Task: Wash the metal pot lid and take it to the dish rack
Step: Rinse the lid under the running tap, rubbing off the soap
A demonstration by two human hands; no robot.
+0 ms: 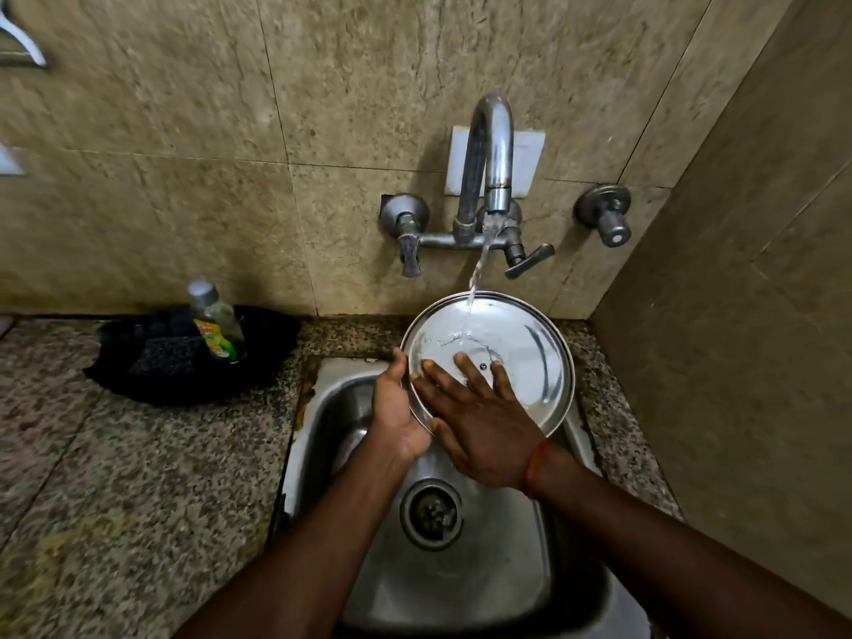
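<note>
Sink below; left hand grips metal pot lid rim, right hand spread flat inside. Keep lid tilted under tap stream, rub full circle.

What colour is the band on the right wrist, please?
Orange-red wrist band, seen in the head view.

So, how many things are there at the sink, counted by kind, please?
Pot lid: 1
Hands (left, right): 2
Soap bottle: 1
Spout: 1
Tap handles: 3
Sink: 1
Total: 9
</note>
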